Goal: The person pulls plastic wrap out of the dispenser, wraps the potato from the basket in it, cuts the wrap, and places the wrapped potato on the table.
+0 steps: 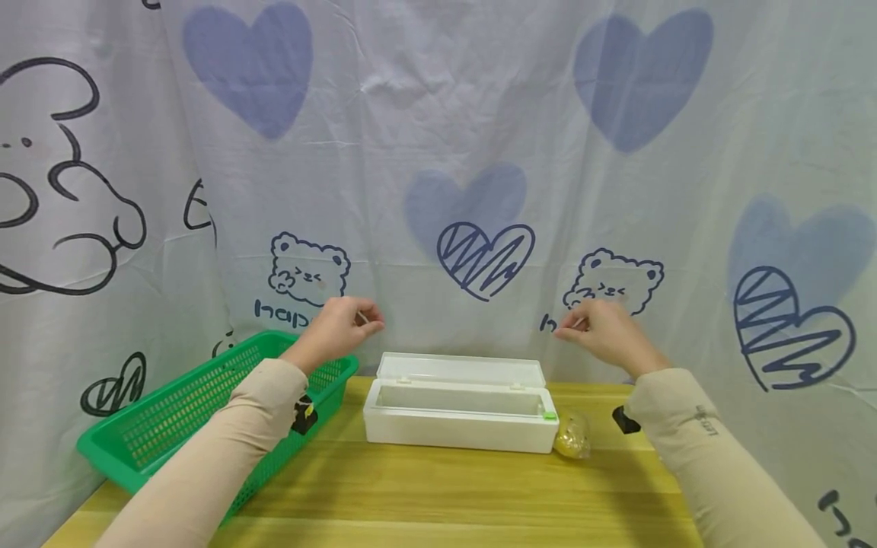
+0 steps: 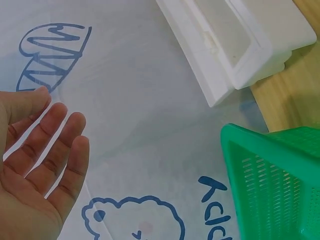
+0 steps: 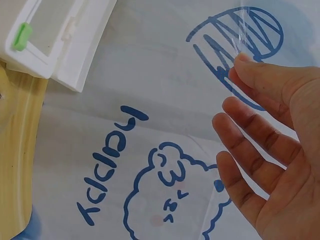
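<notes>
Film (image 3: 241, 37), thin and clear, shines at the tips of the thumb and first finger of your right hand (image 1: 606, 331), and they pinch it. Your other three fingers there bend a little and sit apart. Your left hand (image 1: 342, 320) has its thumb and first finger close together, with the other three loosely bent; you cannot tell if it has hold of anything. Both hands are up in the air, above the far edge of the table (image 1: 411, 495), well apart, with the left one over the end of the green basket (image 1: 202, 392). That basket is full of little holes and lies along the left edge.

Between your hands, but lower, a long white box (image 1: 460, 430) sits near the far edge. Its lid (image 1: 460, 371) is tipped back, and a small green piece (image 1: 550, 415) is on its right end. Just beside that end, toward the far right corner, is a yellow thing (image 1: 572, 436) in a shiny wrap. Behind it all hangs a pale cloth (image 1: 466, 114) with blue hearts and bear faces.
</notes>
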`<state>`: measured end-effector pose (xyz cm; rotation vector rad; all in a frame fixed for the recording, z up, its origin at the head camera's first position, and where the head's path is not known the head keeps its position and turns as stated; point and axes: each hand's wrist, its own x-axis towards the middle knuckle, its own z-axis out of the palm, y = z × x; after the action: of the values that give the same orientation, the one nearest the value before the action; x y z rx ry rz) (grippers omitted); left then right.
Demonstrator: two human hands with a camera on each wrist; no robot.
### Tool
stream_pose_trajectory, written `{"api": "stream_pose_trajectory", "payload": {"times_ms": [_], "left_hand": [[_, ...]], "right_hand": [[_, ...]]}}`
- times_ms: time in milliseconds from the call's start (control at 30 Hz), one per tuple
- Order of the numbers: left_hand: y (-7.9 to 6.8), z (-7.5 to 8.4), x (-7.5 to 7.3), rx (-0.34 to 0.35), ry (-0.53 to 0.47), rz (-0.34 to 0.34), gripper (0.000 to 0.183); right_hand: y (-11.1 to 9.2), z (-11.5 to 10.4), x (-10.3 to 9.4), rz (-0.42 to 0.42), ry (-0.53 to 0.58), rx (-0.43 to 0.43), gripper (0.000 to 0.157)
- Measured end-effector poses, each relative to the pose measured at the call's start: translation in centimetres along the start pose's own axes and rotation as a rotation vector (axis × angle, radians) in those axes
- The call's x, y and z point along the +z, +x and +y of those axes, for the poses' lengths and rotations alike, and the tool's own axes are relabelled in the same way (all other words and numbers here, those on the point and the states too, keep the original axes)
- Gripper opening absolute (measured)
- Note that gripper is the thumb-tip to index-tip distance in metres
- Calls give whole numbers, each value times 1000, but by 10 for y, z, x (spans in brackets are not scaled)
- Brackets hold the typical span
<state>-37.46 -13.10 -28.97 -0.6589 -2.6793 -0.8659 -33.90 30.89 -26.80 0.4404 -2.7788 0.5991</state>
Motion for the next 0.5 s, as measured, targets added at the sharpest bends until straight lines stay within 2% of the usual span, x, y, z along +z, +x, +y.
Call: {"api": "stream_pose_trajectory", "payload": {"times_ms": [500], "left_hand": [[5, 5, -11, 30, -1, 14, 10]], "right_hand": [[0, -5, -11, -7, 2, 20, 20]]}}
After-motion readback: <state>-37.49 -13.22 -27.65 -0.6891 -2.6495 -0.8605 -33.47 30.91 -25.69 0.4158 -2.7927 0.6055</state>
